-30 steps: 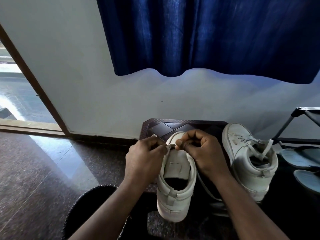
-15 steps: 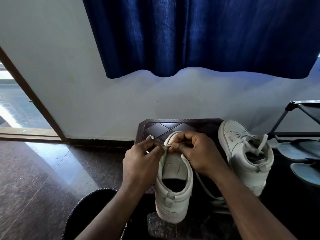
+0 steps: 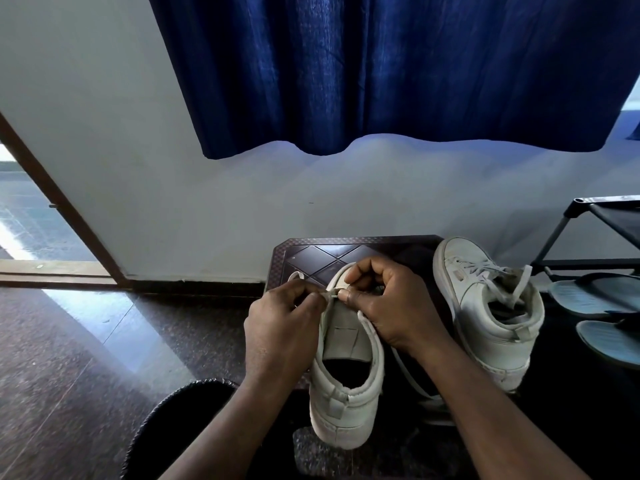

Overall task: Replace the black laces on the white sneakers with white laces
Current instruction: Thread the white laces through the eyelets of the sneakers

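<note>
The far sneaker (image 3: 485,306), right of the grip, already wears white lacing. The near sneaker (image 3: 346,403), its mouth just below the grip, shows no black lace, so relacing it seems barely begun. The left hand (image 3: 280,327) and right hand (image 3: 391,303), fingers curled, pinch the white lace (image 3: 331,295) tip between them at the toe-end eyelets. Next, that tip needs threading through an eyelet. Far right, a shoe rack (image 3: 568,216) holds sandals (image 3: 588,296); lower left, a dark tub's (image 3: 180,420) contents are hidden.
</note>
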Tool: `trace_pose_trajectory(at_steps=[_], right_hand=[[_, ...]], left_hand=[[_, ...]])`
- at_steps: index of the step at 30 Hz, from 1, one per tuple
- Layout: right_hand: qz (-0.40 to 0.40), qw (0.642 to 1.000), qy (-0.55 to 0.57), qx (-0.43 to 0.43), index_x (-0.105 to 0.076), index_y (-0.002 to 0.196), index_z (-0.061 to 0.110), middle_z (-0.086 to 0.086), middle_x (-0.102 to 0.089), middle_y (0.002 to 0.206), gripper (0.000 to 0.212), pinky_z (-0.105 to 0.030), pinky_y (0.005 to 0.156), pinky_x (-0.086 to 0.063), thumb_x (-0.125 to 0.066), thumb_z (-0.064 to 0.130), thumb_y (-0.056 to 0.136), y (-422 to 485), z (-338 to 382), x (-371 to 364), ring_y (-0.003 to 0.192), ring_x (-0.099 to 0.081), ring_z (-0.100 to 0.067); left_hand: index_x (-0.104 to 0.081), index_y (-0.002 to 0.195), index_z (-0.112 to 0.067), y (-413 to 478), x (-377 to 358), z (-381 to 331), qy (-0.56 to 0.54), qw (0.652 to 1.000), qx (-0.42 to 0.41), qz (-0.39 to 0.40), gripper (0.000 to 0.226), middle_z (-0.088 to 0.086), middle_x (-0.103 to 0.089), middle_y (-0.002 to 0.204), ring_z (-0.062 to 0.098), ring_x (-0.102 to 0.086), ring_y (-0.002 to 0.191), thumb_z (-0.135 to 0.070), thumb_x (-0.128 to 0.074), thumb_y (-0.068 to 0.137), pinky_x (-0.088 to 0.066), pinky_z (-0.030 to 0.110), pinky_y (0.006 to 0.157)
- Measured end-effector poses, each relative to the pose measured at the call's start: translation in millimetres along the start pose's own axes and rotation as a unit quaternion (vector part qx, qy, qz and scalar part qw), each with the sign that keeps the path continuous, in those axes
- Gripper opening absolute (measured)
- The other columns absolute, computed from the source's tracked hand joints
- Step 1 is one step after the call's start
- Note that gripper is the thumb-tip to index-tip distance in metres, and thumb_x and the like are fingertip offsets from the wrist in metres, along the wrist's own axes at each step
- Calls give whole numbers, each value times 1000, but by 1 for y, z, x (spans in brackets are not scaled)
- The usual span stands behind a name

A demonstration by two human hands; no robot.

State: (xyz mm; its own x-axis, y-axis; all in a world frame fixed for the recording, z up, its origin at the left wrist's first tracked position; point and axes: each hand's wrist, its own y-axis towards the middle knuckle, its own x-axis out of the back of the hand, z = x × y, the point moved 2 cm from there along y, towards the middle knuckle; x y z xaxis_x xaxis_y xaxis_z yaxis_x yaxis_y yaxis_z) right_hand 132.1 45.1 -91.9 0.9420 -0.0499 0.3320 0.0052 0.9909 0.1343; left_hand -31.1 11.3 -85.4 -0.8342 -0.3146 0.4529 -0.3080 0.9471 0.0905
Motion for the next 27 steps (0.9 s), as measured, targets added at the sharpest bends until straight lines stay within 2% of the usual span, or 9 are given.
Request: trace_pose_trajectory(at_steps=[3, 6, 8, 11, 14, 17, 19, 22, 27], right_hand=[[11, 1000, 13, -5, -70, 77, 21, 10, -74, 72, 22, -16, 66, -52, -87, 8, 77, -2, 4, 0, 65, -64, -2], [18, 999, 27, -11, -70, 76, 19, 9, -74, 70, 21, -19, 66, -54, -87, 6, 77, -2, 4, 1, 63, -63, -3], [8, 1000, 28, -9, -68, 73, 18, 13, -71, 65, 23, -14, 62, -49, -86, 3, 77, -2, 4, 0, 59, -60, 1], [2, 999, 31, -7, -69, 73, 15, 12, -72, 66, 22, -11, 62, -48, -89, 7, 76, -3, 3, -2, 60, -62, 1], [10, 999, 41, -5, -71, 78, 12, 8, -75, 73, 20, -13, 66, -51, -91, 12, 76, -3, 2, -1, 66, -67, -3], [29, 999, 38, 4, -72, 79, 13, 6, -77, 77, 16, -16, 71, -53, -88, 13, 79, -2, 0, 0, 72, -70, -7], [43, 998, 42, 4, -72, 79, 14, 6, -77, 78, 14, -19, 73, -54, -86, 12, 82, -2, -1, 1, 73, -71, -8], [63, 996, 69, 3, -71, 81, 13, 3, -78, 79, 13, -21, 75, -54, -82, 9, 86, -2, -1, 4, 75, -73, -11], [67, 993, 93, 7, -72, 84, 12, 2, -76, 79, 9, -19, 75, -53, -79, 8, 88, -1, -3, 6, 76, -71, -8]], left_hand=[[-72, 74, -42, 0, 0, 1, 15, 1000, -11, -4, 14, -16, -62, 59, 11, -59, 64, -48, -63, 83, -46, 34, 65], [-73, 77, -29, 3, -1, 4, -14, 1000, -1, 24, 48, -10, -64, 60, 17, -61, 67, -73, -53, 82, -52, 42, 72], [-76, 80, -26, 8, -2, 7, -60, 997, 34, 44, 54, -8, -73, 69, 20, -69, 74, -76, -55, 82, -56, 44, 76], [-77, 71, -22, 17, -4, 10, -159, 976, 121, 91, 30, -4, -69, 64, 16, -59, 56, -43, -74, 92, -49, 26, 55], [-72, 63, -19, 16, -9, 8, -211, 955, 145, 150, 29, 0, -62, 59, 7, -49, 47, -19, -78, 92, -41, 20, 46], [-74, 64, -17, 25, -6, 11, -169, 968, 145, 117, 27, 3, -67, 62, 13, -55, 49, -11, -75, 91, -46, 23, 50], [-77, 69, -22, 39, 6, 18, -27, 992, 116, 47, 18, 3, -72, 67, 21, -65, 57, -17, -70, 85, -56, 30, 58], [-75, 80, -30, 47, 22, 23, 191, 979, 72, 29, 16, 2, -75, 85, 30, -70, 84, -33, -60, 79, -60, 39, 80], [-71, 90, -37, 43, 15, 14, 138, 983, -100, 63, 9, -11, -61, 98, 2, -64, 79, -28, -74, 89, -50, 25, 72]])
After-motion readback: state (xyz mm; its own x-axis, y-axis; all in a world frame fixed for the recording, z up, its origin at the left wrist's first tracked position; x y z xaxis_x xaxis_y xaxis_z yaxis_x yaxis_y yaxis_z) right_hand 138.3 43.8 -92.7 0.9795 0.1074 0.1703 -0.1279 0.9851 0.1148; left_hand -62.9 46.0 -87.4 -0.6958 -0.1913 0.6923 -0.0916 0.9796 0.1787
